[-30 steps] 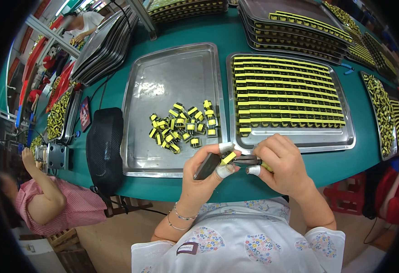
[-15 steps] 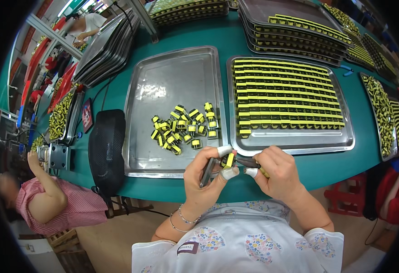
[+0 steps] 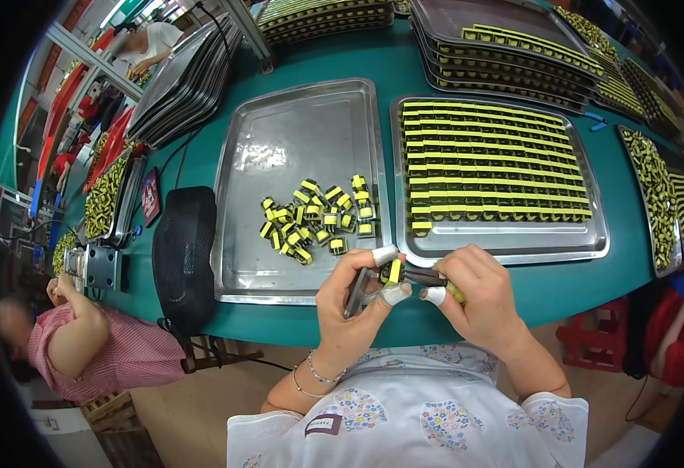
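Note:
Taped fingertips of my left hand (image 3: 355, 292) pinch a small black-and-yellow transformer (image 3: 394, 271). A flat grey bar (image 3: 357, 294) also lies within that hand's grasp; its kind I cannot make out. My right hand (image 3: 478, 292) is closed around pliers with a yellow-green handle (image 3: 455, 293), whose dark jaws (image 3: 424, 277) point left at the transformer's side. Whether the jaws grip its pins is too small to tell. Beyond my left hand, a metal tray (image 3: 279, 129) carries a loose heap of similar transformers (image 3: 310, 218). Another tray (image 3: 498, 248) holds tight rows of them (image 3: 494, 162).
Stacked loaded trays (image 3: 498, 62) stand at the back right, bare stacked trays (image 3: 182, 78) at the back left. A black case (image 3: 183, 257) lies left of the near tray. Blue-handled cutters (image 3: 595, 121) rest at right. A co-worker in a checked top (image 3: 108, 351) sits at left.
My right hand and the pliers have shifted slightly, showing more of the handle. My left hand keeps the transformer in nearly the same place. The co-worker's arm at left has moved.

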`<state>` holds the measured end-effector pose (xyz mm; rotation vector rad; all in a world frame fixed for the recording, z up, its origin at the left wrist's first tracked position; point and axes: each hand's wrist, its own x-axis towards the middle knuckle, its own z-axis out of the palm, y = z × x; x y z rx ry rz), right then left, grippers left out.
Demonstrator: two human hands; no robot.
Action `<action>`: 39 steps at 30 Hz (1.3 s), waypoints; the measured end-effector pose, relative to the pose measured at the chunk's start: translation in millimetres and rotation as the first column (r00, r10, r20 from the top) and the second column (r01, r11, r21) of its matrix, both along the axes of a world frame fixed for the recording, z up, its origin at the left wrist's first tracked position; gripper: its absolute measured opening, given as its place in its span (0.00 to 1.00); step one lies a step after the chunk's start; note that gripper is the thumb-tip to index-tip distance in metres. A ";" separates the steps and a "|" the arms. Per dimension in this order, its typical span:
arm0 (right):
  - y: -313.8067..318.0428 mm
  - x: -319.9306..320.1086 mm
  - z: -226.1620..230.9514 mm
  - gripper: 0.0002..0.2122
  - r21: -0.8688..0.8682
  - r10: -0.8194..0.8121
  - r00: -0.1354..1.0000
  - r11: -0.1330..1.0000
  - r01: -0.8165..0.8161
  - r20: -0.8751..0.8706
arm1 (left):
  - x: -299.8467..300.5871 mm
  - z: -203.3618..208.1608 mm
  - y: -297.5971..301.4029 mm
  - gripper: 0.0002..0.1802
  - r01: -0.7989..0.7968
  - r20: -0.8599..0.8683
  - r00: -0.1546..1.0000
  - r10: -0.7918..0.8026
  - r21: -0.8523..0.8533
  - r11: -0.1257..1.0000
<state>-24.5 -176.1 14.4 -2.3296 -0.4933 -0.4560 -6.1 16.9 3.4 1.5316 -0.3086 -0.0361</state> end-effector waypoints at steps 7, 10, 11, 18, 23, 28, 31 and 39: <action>0.4 2.4 -1.4 0.10 -0.002 0.040 0.999 0.999 -0.040 0.005 | 0.1 -3.9 -0.7 0.20 -0.003 0.035 0.999 0.003 -0.012 1.000; 0.8 1.2 -3.6 0.09 -0.015 0.026 0.998 1.000 -0.025 0.052 | -1.6 -2.7 -1.7 0.20 0.000 0.005 1.000 0.000 -0.033 0.999; 0.8 0.5 -3.0 0.09 -0.026 0.023 0.998 0.999 -0.022 0.050 | -2.2 -2.4 -2.1 0.20 0.002 0.006 1.000 -0.002 -0.034 0.999; -0.3 0.6 4.8 0.10 -0.035 -0.011 1.000 0.999 0.012 0.021 | -2.4 2.6 -5.9 0.21 -0.013 -0.072 0.997 0.007 -0.079 0.997; 0.0 -0.5 3.4 0.10 0.273 -0.001 0.986 0.961 0.048 -0.169 | 1.0 9.3 -7.4 0.22 -0.026 -0.364 0.918 -0.156 -0.448 0.894; 13.7 7.3 1.5 0.13 0.644 0.203 0.958 0.765 -0.028 -0.201 | 3.2 12.9 -11.6 0.24 0.070 -0.385 0.852 -0.356 -0.589 0.805; 16.6 8.5 -1.7 0.14 0.729 0.338 0.909 0.683 -0.057 -0.245 | 3.9 12.0 -11.6 0.20 0.025 -0.427 0.847 -0.316 -0.562 0.827; 16.9 3.1 -1.2 0.14 0.908 0.554 0.723 0.312 0.279 -0.412 | 12.0 -1.2 -3.0 0.14 0.009 -0.255 0.940 -0.224 -0.640 0.768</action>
